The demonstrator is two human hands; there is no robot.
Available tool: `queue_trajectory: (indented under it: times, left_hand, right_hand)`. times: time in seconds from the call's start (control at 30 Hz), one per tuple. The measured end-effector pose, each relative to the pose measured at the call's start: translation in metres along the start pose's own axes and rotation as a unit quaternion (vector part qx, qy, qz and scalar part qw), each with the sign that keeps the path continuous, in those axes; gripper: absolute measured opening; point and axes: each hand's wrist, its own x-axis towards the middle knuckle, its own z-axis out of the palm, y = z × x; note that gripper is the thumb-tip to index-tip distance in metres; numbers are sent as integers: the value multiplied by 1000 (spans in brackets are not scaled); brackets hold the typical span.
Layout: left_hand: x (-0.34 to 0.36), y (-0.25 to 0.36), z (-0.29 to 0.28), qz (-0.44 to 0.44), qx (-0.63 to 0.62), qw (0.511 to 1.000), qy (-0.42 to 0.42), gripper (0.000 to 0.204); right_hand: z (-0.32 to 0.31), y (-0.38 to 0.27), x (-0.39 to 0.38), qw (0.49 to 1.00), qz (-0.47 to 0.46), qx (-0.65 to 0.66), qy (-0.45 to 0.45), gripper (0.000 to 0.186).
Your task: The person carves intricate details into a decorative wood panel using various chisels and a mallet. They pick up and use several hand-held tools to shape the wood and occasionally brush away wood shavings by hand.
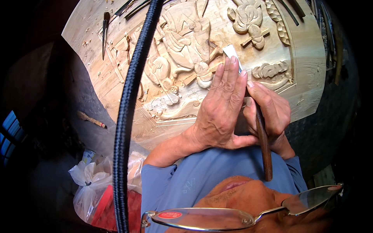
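Observation:
A wood chisel (262,139) with a long dark handle and a bright flat blade slants across the carved wooden panel (307,89). My right hand (270,110) wraps its fingers round the chisel where handle and blade meet; the handle's end hangs down toward my chest. With fingers straight and together, my left hand (219,101) lies flat against the blade, its thumb stretched toward the right hand. Just past the fingertips, the blade's wide end is near a raised carved figure (204,73). Whether the edge touches the wood I cannot tell.
Several chisels lie on the panel's far side, among them a dark one (104,35) at the left. Wood chips dot the surface. A wooden stick (91,119) lies below the panel's left edge, beyond a clear plastic bag (87,190). A black braided cable (130,105) crosses the view.

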Motion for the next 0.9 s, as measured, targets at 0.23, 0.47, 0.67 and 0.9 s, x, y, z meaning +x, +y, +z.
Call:
queue_trajectory:
  times: [0.23, 0.47, 0.67, 0.9]
  left_hand:
    - [-1, 0, 3, -6, 5, 1000, 6, 127]
    - [1, 2, -2, -7, 12, 1000, -24, 129]
    - [3, -2, 0, -6, 20, 1000, -13, 130]
    - [6, 3, -1, -2, 47, 999, 7, 132]
  right_hand:
    - [2, 5, -2, 1000, -4, 13, 2, 31]
    - [5, 6, -2, 1000, -10, 6, 20, 30]
    - [14, 13, 0, 999, -7, 9, 41, 27]
    - [12, 16, -7, 998, -4, 13, 69, 28]
